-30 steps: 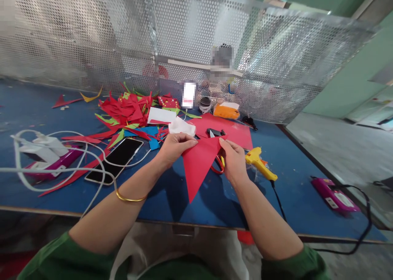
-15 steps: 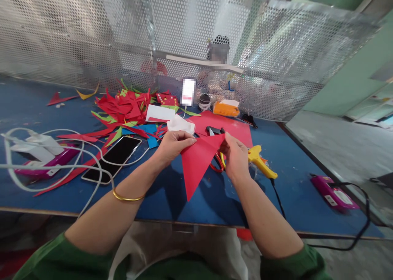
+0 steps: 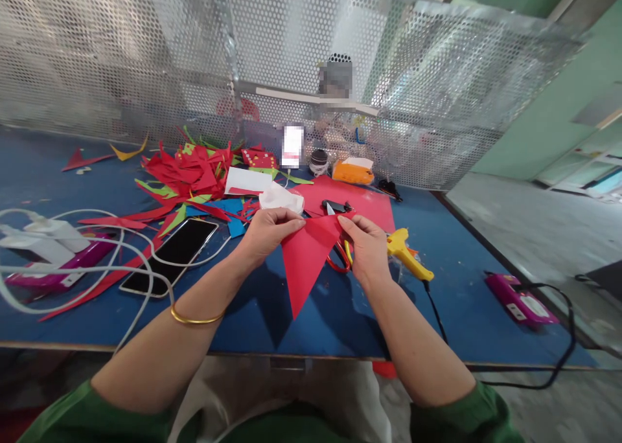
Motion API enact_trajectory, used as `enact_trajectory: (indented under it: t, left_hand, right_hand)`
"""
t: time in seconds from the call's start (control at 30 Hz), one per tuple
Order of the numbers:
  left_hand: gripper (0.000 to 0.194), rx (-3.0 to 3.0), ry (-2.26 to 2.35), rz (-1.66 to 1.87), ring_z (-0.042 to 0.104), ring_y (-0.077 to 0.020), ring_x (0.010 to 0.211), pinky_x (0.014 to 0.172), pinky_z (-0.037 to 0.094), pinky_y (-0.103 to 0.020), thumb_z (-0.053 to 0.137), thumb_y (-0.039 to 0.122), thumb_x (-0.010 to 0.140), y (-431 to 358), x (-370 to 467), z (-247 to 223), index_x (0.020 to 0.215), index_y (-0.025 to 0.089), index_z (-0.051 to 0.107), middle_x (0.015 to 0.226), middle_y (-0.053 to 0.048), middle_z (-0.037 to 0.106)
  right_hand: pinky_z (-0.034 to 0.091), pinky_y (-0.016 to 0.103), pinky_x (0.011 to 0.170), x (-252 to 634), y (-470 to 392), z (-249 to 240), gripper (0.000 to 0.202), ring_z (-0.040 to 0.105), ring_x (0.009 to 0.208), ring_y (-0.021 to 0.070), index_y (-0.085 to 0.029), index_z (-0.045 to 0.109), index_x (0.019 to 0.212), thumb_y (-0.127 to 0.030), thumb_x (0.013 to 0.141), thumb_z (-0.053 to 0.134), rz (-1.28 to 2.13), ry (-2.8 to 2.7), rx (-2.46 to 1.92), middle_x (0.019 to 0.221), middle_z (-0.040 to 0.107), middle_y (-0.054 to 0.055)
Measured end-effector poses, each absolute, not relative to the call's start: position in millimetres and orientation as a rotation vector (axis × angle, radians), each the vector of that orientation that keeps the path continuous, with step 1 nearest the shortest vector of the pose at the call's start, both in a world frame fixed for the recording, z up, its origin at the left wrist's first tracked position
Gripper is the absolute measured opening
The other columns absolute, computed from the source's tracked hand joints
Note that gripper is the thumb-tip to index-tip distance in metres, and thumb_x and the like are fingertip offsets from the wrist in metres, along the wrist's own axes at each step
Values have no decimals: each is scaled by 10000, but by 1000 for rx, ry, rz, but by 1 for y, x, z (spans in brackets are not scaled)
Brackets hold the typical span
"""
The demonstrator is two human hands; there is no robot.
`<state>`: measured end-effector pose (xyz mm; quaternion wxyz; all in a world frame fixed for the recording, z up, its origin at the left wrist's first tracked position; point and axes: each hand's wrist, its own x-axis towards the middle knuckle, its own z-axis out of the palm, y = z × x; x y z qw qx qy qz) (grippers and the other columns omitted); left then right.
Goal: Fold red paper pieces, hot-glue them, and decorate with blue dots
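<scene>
A red paper triangle point(image 3: 308, 255) hangs point down above the blue table, a narrow band along its top edge. My left hand point(image 3: 272, 232) pinches its upper left corner between thumb and fingers. At the upper right of the same piece, my right hand point(image 3: 365, 242) grips the paper with thumb and index finger. Behind and below the paper lie scissors point(image 3: 341, 258) with red and yellow handles, partly hidden. A yellow glue gun point(image 3: 409, 255) rests to the right of my right hand. Under the scissors' blades is a large red sheet point(image 3: 372, 203).
Red, green and blue scraps point(image 3: 194, 171) are heaped at the left back. A dark phone point(image 3: 170, 258), white cables and a purple power strip point(image 3: 72, 265) lie left; another purple strip point(image 3: 519, 298) lies right. Behind a perforated metal screen point(image 3: 301, 35) sits a person point(image 3: 335, 83).
My right hand has moved inward along the top edge, its thumb now lying over the paper. The camera view has shifted slightly to the right.
</scene>
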<state>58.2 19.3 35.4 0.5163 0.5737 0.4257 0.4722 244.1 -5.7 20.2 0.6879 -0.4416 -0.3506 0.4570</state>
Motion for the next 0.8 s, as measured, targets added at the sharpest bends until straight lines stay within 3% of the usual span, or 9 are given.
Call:
enact_trajectory:
  t: [0.43,0.8]
  left_hand:
    - [165,1416,1041,1140,594,-132,640,613,470,-245,758,347,695,21,57,34,722,184,747,707,-12,708]
    - [170,1378,1091,1138,576,-130,623,598,454,-244,788,341,648,19,56,42,687,179,755,667,-9,695]
  right_hand:
    - [549,320,650,240,-10,22,309,614,593,138,-208,739,791,-408,599,876,1168,-887,-982,657,694,-29]
    - [396,238,469,246,-6,16,271,504,465,85,-196,677,618,-380,568,871,1183,-829,-1047,530,618,-45]
